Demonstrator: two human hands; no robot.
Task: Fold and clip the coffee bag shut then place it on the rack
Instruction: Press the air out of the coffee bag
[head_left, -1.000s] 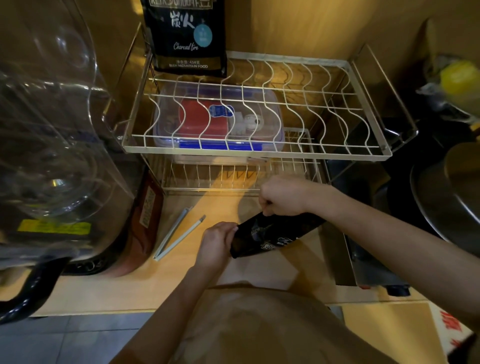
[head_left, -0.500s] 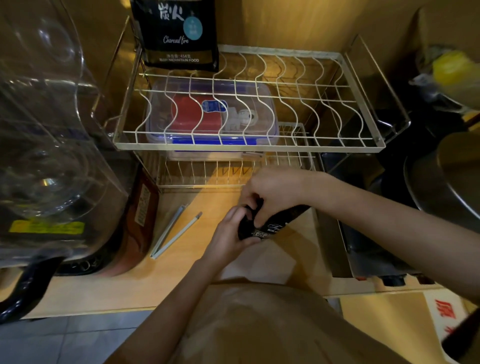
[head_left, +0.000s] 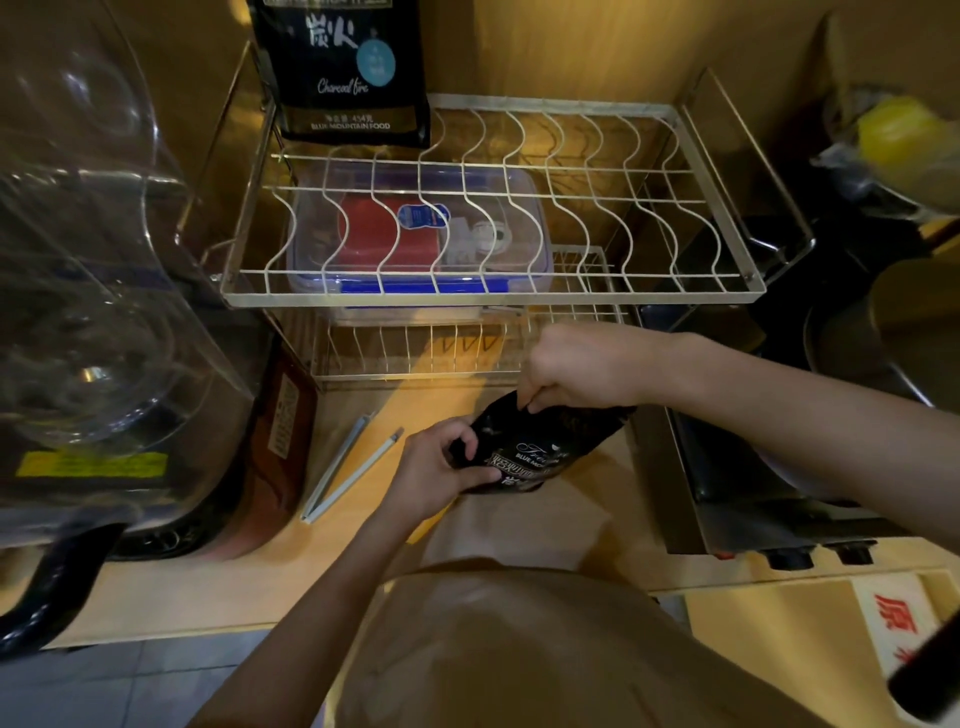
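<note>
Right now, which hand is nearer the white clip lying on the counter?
Left. The left hand holds the coffee bag just beside the white clip; the right hand grips the bag's far end.

Wooden counter (head_left: 249, 582) carries wire rack (head_left: 493, 299) and clip (head_left: 348, 467).

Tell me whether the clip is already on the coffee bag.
No, the clip lies open on the counter, left of the coffee bag both hands hold.

Warm yellow light over a wooden counter (head_left: 218, 587), tan wall (head_left: 571, 47) behind, grey tiled floor (head_left: 156, 680) below.
</note>
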